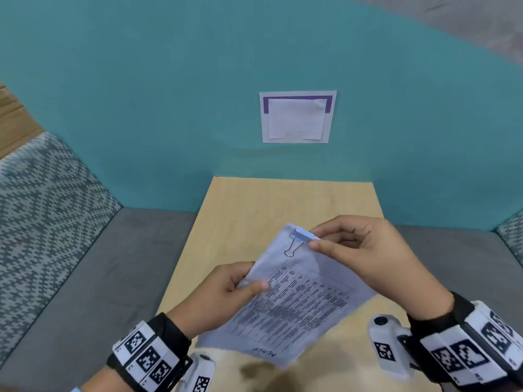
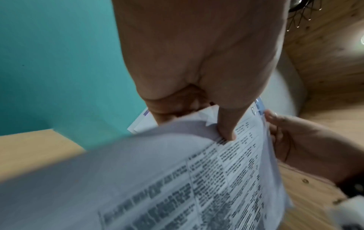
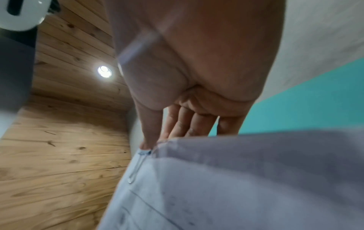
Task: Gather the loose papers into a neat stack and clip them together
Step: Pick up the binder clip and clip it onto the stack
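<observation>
A stack of printed papers [image 1: 297,301] is held tilted above the light wooden table [image 1: 249,205]. My left hand [image 1: 243,281] pinches the stack's left edge, thumb on top; in the left wrist view the thumb presses the papers [image 2: 177,179]. A pale blue binder clip [image 1: 302,236] sits on the stack's far corner, its wire handle folded flat onto the top sheet. My right hand [image 1: 314,240] pinches the corner at the clip's right end. In the right wrist view the thumb touches the clip [image 3: 144,151] on the papers [image 3: 236,186].
A teal wall rises behind the table, with a white and purple sheet [image 1: 297,117] stuck to it. Grey upholstered seating [image 1: 99,264] flanks the table on both sides, with a patterned cushion [image 1: 36,207] at the left.
</observation>
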The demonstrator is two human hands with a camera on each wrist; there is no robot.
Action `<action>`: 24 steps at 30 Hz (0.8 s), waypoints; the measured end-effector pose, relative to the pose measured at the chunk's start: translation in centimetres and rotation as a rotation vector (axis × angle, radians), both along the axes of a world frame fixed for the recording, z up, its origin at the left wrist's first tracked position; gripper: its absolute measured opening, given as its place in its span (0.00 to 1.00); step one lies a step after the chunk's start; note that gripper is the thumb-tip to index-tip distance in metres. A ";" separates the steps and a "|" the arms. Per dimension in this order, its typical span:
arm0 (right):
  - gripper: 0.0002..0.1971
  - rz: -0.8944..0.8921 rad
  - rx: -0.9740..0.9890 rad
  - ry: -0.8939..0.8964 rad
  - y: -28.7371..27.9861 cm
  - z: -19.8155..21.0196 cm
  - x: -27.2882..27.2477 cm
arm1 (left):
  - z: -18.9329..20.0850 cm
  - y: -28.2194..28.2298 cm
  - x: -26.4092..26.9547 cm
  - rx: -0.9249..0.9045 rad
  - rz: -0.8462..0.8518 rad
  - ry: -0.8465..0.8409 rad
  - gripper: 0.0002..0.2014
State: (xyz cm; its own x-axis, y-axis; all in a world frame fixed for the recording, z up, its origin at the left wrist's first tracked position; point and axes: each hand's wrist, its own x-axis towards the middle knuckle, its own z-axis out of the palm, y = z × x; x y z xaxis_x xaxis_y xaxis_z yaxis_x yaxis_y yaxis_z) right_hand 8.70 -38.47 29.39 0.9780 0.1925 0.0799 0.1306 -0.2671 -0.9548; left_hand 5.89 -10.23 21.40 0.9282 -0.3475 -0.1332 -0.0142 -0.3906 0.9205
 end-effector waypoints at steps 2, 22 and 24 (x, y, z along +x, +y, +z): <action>0.18 -0.023 -0.082 0.009 -2.3 -1.3 0.5 | 0.3 0.0 0.3 -0.048 0.039 -0.046 0.11; 0.14 -0.292 0.522 0.615 -0.3 -17.7 0.9 | -13.3 -1.5 3.5 -0.372 0.307 0.516 0.17; 0.16 -0.181 0.504 0.748 -0.6 -18.6 0.7 | -14.5 -1.5 4.1 -0.344 0.368 0.478 0.16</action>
State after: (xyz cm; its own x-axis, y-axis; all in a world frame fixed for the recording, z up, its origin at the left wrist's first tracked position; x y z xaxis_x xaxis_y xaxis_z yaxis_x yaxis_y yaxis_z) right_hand 9.43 -39.10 10.82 0.8202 0.1453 -0.5533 -0.5715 0.2471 -0.7825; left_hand 9.97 -11.75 6.88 0.8605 -0.1174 -0.4957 0.5014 0.0233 0.8649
